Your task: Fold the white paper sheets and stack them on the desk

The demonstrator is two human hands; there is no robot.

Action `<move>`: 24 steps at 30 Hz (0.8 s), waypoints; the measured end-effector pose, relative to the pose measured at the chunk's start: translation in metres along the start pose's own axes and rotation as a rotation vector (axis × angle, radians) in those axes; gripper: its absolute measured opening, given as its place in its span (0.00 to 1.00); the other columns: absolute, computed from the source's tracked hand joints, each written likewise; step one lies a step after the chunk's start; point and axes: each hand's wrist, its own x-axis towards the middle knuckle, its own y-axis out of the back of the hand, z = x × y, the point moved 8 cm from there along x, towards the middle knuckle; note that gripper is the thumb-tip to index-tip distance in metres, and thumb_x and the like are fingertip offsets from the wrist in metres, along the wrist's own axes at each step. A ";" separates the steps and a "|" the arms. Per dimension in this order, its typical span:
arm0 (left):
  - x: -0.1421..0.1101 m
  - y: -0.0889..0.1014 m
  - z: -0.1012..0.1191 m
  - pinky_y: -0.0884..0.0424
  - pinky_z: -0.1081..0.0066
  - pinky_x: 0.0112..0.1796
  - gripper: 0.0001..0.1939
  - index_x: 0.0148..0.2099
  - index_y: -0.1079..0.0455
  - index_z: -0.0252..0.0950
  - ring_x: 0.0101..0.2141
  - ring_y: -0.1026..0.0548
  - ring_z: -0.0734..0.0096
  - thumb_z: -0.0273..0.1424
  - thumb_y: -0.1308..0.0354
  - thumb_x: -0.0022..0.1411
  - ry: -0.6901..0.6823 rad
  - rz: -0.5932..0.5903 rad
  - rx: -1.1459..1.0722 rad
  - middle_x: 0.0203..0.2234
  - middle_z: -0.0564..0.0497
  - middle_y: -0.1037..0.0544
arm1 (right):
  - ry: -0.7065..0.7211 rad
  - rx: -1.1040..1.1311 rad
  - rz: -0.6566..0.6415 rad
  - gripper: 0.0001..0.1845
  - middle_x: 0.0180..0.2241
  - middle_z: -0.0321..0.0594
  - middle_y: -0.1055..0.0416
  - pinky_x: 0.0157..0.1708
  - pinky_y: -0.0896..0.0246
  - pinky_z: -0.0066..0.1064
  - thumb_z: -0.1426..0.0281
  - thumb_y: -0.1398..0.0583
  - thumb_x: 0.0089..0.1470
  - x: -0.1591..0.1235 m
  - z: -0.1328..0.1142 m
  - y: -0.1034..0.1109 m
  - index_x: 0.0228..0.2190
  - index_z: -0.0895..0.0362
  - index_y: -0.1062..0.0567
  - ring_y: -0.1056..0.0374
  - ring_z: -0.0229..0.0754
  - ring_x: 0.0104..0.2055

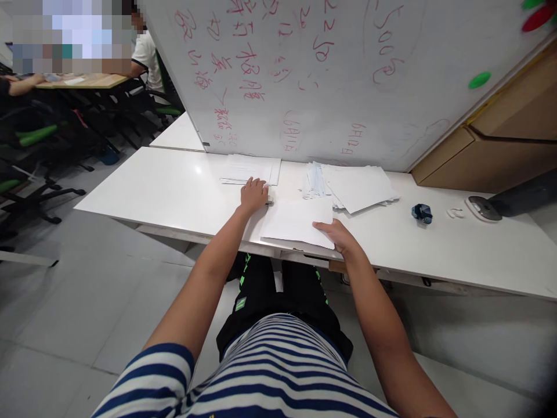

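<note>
My left hand (253,195) lies palm down on the white table, its fingers bent over a small grey thing that looks like a stapler (270,200). Most of that stapler is hidden under the hand; its end meets the upper left corner of some white paper sheets (296,220). Thumb on top, my right hand (338,234) grips these sheets at their lower right corner. The sheets lie near the table's front edge. Just beyond my left hand is a flat stack of paper (252,168). Behind the held sheets is a looser paper pile (361,184), its edges uneven.
A whiteboard (278,75) with red writing stands along the back of the white table (130,180). At right are a dark blue crumpled item (422,213), a small white curved piece (455,213), a computer mouse (483,208) and cardboard boxes (500,133). People sit at a table on the far left.
</note>
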 end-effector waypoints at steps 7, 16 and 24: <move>0.001 -0.001 0.002 0.50 0.54 0.60 0.23 0.59 0.38 0.42 0.65 0.52 0.59 0.37 0.63 0.68 -0.003 -0.015 -0.001 0.61 0.49 0.38 | 0.016 0.001 0.008 0.18 0.40 0.48 0.22 0.41 0.29 0.38 0.68 0.33 0.43 0.003 0.003 0.002 0.38 0.61 0.23 0.25 0.50 0.40; 0.001 -0.002 0.004 0.50 0.52 0.59 0.22 0.59 0.38 0.43 0.65 0.52 0.59 0.36 0.63 0.68 0.006 -0.026 0.011 0.61 0.50 0.38 | 0.013 -0.003 0.001 0.19 0.42 0.49 0.23 0.40 0.29 0.36 0.67 0.33 0.44 0.002 0.003 0.001 0.40 0.62 0.24 0.25 0.48 0.40; 0.003 -0.006 0.009 0.53 0.50 0.60 0.22 0.58 0.37 0.43 0.65 0.53 0.59 0.33 0.64 0.68 -0.016 -0.046 0.074 0.61 0.51 0.37 | 0.030 -0.010 0.017 0.19 0.41 0.47 0.22 0.39 0.29 0.35 0.67 0.32 0.43 0.005 0.005 0.004 0.39 0.62 0.23 0.25 0.49 0.40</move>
